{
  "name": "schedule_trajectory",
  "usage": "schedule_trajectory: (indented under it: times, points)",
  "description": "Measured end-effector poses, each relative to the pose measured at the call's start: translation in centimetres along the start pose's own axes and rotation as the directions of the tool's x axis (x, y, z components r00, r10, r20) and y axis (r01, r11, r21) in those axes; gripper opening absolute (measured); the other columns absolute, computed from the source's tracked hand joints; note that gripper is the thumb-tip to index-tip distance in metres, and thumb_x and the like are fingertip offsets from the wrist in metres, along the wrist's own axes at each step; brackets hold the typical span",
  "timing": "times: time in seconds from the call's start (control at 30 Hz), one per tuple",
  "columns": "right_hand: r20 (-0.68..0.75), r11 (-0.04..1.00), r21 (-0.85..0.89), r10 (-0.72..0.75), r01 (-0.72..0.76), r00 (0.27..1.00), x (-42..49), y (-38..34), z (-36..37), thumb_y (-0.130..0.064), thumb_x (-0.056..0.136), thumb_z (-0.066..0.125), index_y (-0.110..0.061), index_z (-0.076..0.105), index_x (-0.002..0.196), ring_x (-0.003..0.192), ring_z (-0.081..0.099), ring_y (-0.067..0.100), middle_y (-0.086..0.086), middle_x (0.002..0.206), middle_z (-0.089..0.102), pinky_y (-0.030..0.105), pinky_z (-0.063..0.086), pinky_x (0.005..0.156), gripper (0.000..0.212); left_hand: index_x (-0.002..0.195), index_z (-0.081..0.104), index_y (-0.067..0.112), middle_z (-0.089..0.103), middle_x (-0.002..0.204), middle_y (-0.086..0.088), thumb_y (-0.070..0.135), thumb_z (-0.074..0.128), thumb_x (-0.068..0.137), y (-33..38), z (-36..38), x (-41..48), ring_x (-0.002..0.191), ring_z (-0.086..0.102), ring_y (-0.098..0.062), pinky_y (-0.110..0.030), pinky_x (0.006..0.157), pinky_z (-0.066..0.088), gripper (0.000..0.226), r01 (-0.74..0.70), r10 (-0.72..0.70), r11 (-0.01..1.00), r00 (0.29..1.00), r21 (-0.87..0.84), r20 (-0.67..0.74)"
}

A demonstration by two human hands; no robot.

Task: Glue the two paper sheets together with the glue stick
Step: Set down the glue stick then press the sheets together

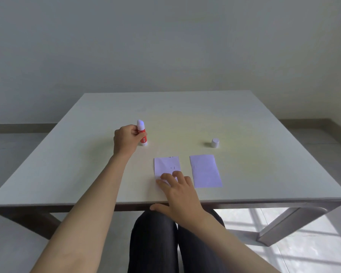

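A red and white glue stick (142, 133) stands upright on the table with its cap off and the glue tip showing. My left hand (126, 139) grips its red body from the left. Its white cap (215, 143) sits alone to the right. Two small white paper sheets lie side by side near the front edge: the left sheet (166, 165) carries faint print, the right sheet (205, 170) is blank. My right hand (180, 196) rests fingers spread on the near end of the left sheet, covering that corner, with the thumb over the table's front edge.
The pale table (264, 125) stretches wide around the items. My knees in dark trousers (175, 243) are under its front edge. A plain wall stands behind and sunlit floor lies at the right.
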State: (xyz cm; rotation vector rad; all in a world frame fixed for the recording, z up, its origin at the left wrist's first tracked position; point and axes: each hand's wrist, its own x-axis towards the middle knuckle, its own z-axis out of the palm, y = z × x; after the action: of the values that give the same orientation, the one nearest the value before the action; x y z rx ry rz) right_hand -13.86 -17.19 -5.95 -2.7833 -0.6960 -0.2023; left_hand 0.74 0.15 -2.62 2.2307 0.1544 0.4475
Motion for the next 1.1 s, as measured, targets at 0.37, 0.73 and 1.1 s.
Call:
schedule_trajectory:
  times: [0.37, 0.73, 1.1]
  points:
    - [-0.444, 0.909, 0.412, 0.256, -0.058, 0.859, -0.9, 1.3, -2.7, -0.002, 0.075, 0.069, -0.011, 0.06, 0.066, 0.062, 0.051, 0.009, -0.006, 0.065, 0.057, 0.023, 0.046, 0.05, 0.015, 0.098, 0.061, 0.027, 0.067, 0.09, 0.018, 0.026, 0.061, 0.087, 0.7, -1.3, -7.0, 0.079, 0.06, 0.002, -0.023, 0.074, 0.045, 0.012, -0.092, 0.035, 0.969, 0.971, -0.231, -0.237]
    - [0.12, -0.192, 0.981, 0.636, 0.005, 0.762, -1.3, 5.9, -6.2, 0.0, 0.088, 0.056, -0.004, 0.062, 0.074, 0.058, 0.063, 0.021, 0.009, 0.064, 0.059, 0.026, 0.057, 0.061, 0.016, 0.073, 0.065, 0.021, 0.071, 0.069, 0.007, 0.015, 0.071, 0.08, 6.3, 3.2, -14.1, 0.064, 0.072, -0.016, -0.024, 0.057, 0.055, 0.011, 0.185, -0.155, 0.764, 0.983, -0.618, 0.102]
    - [0.163, -0.263, 0.965, 0.631, 0.011, 0.759, -2.7, 8.4, -5.8, 0.001, 0.087, 0.055, -0.009, 0.063, 0.067, 0.052, 0.064, 0.02, 0.005, 0.052, 0.059, 0.029, 0.059, 0.061, 0.024, 0.073, 0.059, 0.015, 0.067, 0.074, -0.001, 0.002, 0.069, 0.079, 7.4, 4.8, -11.6, 0.067, 0.067, -0.013, -0.022, 0.06, 0.052, 0.017, 0.55, -0.306, 0.516, 0.834, -0.656, 0.459]
